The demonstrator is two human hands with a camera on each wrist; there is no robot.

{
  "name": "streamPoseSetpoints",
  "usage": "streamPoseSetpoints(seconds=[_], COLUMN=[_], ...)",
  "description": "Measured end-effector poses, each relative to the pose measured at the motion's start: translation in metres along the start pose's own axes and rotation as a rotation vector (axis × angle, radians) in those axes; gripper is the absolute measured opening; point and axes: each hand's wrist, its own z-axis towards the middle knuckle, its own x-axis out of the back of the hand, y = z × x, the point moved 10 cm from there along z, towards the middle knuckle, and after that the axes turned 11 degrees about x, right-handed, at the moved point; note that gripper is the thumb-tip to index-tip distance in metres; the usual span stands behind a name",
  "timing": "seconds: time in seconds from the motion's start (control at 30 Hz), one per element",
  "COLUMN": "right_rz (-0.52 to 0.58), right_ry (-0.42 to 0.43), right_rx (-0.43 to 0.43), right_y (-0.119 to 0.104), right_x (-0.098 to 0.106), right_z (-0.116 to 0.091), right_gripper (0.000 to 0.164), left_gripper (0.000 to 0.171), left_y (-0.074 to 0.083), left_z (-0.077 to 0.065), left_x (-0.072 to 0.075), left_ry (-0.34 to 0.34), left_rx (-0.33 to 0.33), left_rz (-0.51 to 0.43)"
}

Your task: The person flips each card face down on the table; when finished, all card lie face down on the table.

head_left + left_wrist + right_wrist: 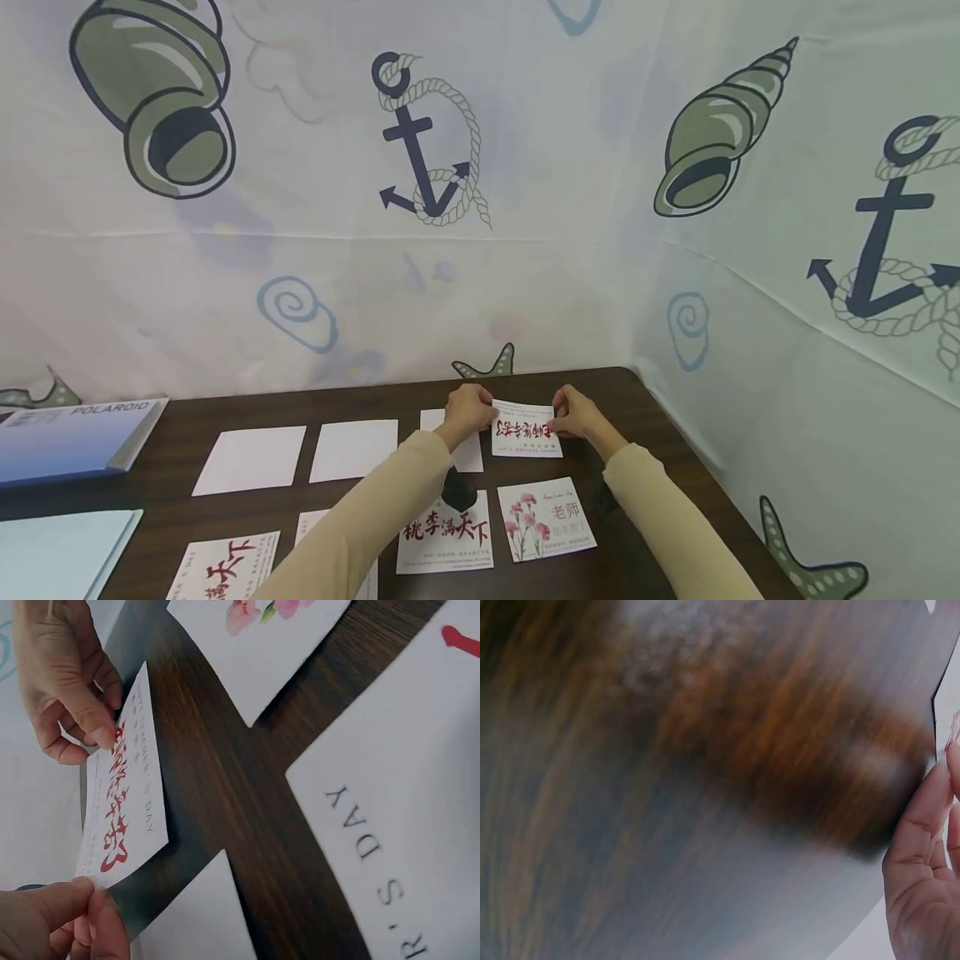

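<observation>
The work is judged partway, not complete. Well to the left of the left fingers, a red-lettered card (pixel 223 568) lies nearer the wearer, cut by the frame; beyond it, a blank card (pixel 251 460) lies flat. A strip of another card (pixel 307 521) shows beneath the left sleeve (pixel 375 508); a second blank (pixel 354 451) lies above it. A lettered card (pixel 446 546) lies below the left fingers, and a third blank (pixel 471 457) is partly hidden by them. The left hand (pixel 468 411) pinches the held card (pixel 525 432) at its left edge; the right hand (pixel 580 413) pinches the right edge. The held card sits between both sets of fingers, lettering inverted to the wearer, unreleased and therefore outstanding; contact with the surface cannot be determined. A flower card (pixel 551 533) lies below it. How many cards remain cannot be established. Surface and room: far left of the fingers, a box (pixel 75 446) and pale pad (pixel 63 554); beneath, a dark wood-grain table (pixel 165 504); beyond, creased cloth (pixel 540 283) printed with shells and anchors.
</observation>
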Motion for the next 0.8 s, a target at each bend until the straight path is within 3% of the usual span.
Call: streamPoseSetpoints(seconds=[0.17,0.3,0.4,0.5,0.63,0.7,0.8], right_rz=[-0.040,-0.073,-0.042,0.021,0.055,0.066,0.191], right_ry=[0.008,0.079,0.097,0.045,0.004,0.004,-0.016], right_rx=[0.027,0.125,0.228,0.298,0.293,0.278,0.241], right_y=[-0.006,-0.025,-0.049,-0.072,-0.083,-0.082,-0.079], right_x=[-0.002,-0.004,-0.013,-0.030,-0.043,-0.043,-0.041], right_z=[-0.005,-0.015,-0.025,-0.032,-0.038,-0.040,-0.040], right_gripper=[0.035,0.032,0.024,0.025,0.038,0.037,0.030], left_gripper=[0.013,0.011,0.009,0.009,0.010,0.011,0.017], left_y=[0.003,0.002,0.004,0.005,0.005,0.006,0.007], left_z=[-0.008,-0.008,-0.005,-0.005,-0.008,-0.011,-0.015], left_x=[0.009,0.013,0.014,0.014,0.011,0.006,-0.001], left_ry=[0.048,0.053,0.032,0.008,-0.045,-0.095,-0.185], left_rx=[-0.038,-0.050,-0.051,-0.031,0.011,0.019,0.018], left_rz=[0.092,0.098,0.028,-0.057,-0.169,-0.228,-0.332])
